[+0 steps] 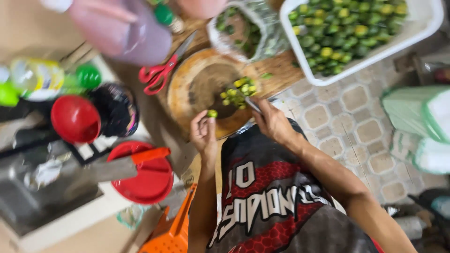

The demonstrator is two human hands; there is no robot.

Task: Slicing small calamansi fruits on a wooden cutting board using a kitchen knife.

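The left hand (203, 133) pinched one small green lime (212, 113) near the round wooden board (187, 91). A small pile of cut pieces (240, 90) lay on it. The right hand (271, 121) gripped a knife (251, 104). Far right, one white tub (422, 28) remained heaped with uncut limes, too many to count.

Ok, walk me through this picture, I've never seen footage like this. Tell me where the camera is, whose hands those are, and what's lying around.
There is no machine here. The one picture comes from a camera worn on a person's head, looking down at their own two bare hands. The left hand pinches a small green lime. The right hand grips a knife, its blade mostly hidden. Both work over a round wooden chopping board bearing a small pile of cut limes. Beyond it stands a white tub full of limes. Red scissors lie left of the board, near a red funnel and a red lid.
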